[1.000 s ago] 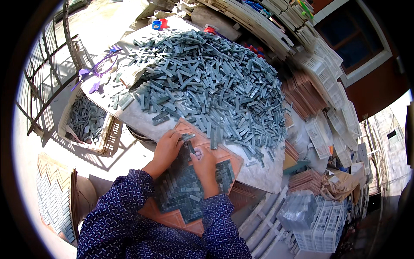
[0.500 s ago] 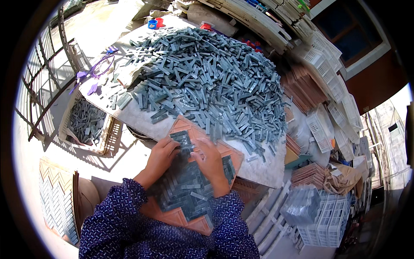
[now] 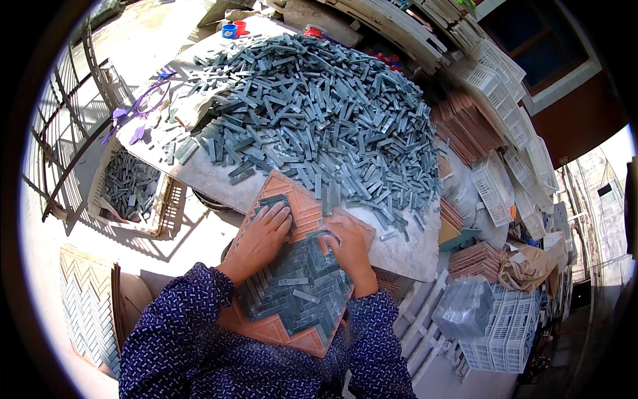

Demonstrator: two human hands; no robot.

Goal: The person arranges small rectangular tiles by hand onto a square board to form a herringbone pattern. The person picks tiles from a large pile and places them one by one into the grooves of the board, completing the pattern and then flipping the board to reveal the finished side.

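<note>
An orange tray [image 3: 269, 327] with a herringbone pattern of ridges leans between my body and the table's front edge. Dark grey-green stone strips [image 3: 296, 266] fill much of it in a zigzag, and a few lie loose on top. My left hand [image 3: 262, 236] rests flat over strips at the tray's upper left, fingers stretched out. At the upper right, my right hand [image 3: 351, 247] has bent fingers and thumb closed about a dark stone strip [image 3: 318, 234] against the tray. Beyond the tray, a large heap of stone strips [image 3: 319, 120] covers the table.
A plastic crate [image 3: 161, 223] of strips stands left below the table [image 3: 212, 183]. A herringbone-filled panel [image 3: 90, 306] leans at lower left. Stacked orange trays [image 3: 465, 126] and white crates [image 3: 502, 332] crowd the right. Blue [image 3: 229, 31] and red cups [image 3: 240, 26] sit at the back.
My left hand has gone from bent fingers at a strip to lying flat on the tray's strips. My right hand has shifted right and slightly down, uncovering bare orange ridges.
</note>
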